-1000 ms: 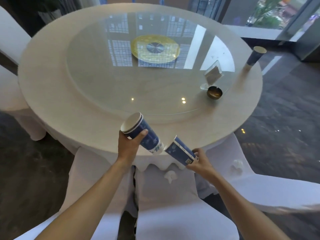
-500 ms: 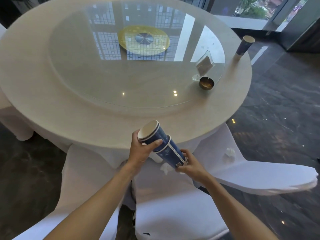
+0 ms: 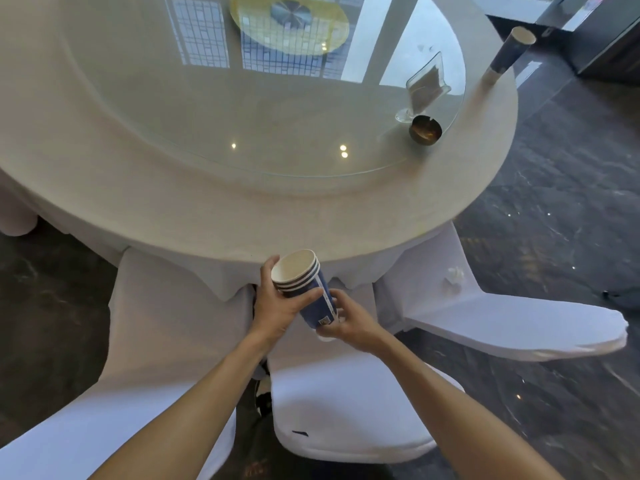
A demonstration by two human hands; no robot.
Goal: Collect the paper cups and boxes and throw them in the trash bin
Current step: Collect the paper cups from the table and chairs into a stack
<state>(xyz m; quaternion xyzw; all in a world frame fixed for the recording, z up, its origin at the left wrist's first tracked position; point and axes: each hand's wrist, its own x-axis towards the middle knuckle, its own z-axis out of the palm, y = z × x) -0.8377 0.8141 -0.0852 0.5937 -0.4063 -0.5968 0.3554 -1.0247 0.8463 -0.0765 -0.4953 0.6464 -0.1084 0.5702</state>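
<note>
A stack of nested blue paper cups (image 3: 311, 289) with white insides is tilted in front of me, just off the round table's near edge (image 3: 242, 233). My left hand (image 3: 280, 306) wraps around the stack near its rims. My right hand (image 3: 349, 320) cups the stack's bottom end. One more blue paper cup (image 3: 509, 53) stands upright at the table's far right edge. No box and no trash bin are in view.
A glass turntable (image 3: 242, 109) covers the table's middle, carrying a clear card holder (image 3: 424, 86) and a dark round ashtray (image 3: 425, 130). White-covered chairs (image 3: 346, 410) stand below my arms, with another (image 3: 519, 323) at the right. Dark marble floor surrounds everything.
The cups, held apart in each hand a second ago, have been pushed together into one nested stack. The view has shifted down and closer to the table.
</note>
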